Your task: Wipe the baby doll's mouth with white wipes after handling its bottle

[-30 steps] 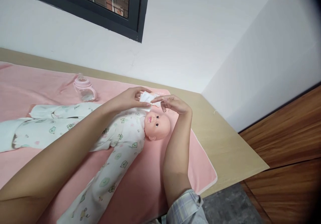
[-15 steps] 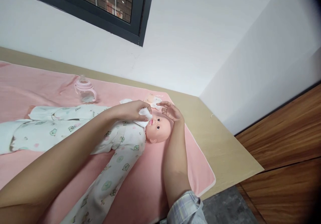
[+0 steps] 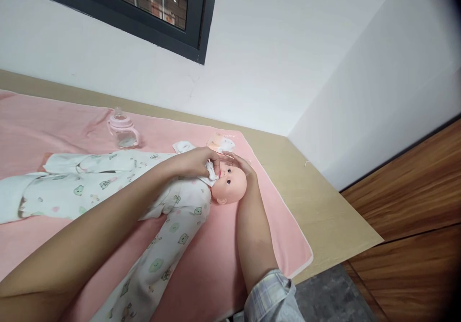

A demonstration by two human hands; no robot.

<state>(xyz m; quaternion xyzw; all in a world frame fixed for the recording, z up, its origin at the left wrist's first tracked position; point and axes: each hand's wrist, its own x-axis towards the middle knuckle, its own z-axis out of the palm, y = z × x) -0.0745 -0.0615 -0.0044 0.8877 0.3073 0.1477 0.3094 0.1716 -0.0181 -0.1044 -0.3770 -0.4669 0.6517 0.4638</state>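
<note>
1. Surface: one, light wood tone. Back edge follows the wall. Its widest stretch is at the right, between blanket and corner; only a narrow strip shows along the back.
2. Blanket: one, pink, pale-edged. Front right corner comes near the surface's front edge. Flat pink room between the doll's near sleeve and the right forearm.
3. Doll: one, on its back on the blanket, head to the right, two trouser legs to the left. White printed clothes; one sleeve runs toward the wearer.
4. Hands: two. Left hand lies over the doll's upper chest; thumb and fingers pressed together, pinching white cloth. Right hand curves round the far side of the doll's head, fingers extended and loosely spread, tips close by the left; firm contact hard to judge.
5. Bottle: one, pink top and handles, upright beyond the doll's legs, well apart from both hands.
6. Packet-like item: one, orange and white, near the blanket's far right corner, just beyond the hands.
7. Cloth: one piece in the left grip, at the doll's mouth and chin.
</note>
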